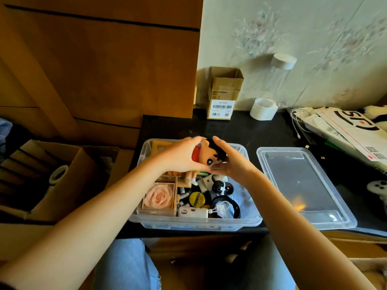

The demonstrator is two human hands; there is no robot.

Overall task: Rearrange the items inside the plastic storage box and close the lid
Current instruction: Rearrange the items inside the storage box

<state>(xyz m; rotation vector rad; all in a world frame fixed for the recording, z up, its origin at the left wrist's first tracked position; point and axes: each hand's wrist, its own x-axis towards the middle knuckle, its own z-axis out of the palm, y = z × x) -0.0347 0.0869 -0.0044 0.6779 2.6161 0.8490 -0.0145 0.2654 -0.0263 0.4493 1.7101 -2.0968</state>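
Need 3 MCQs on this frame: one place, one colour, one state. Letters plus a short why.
1. Where is the lid?
A. on the box
B. flat on the dark table, right of the box
C. in the left hand

2. What colour is the rose in the wooden case?
A. pale peach-pink
B. blue
C. dark red

3. What is happening with the doll?
A. it lies on the floor
B. it is held between both hands above the box
C. it sits on the lid

Answers:
1 B: the lid lies beside the open box on the table.
2 A: the petals are peach-pink.
3 B: the left hand and right hand clasp it over the box.
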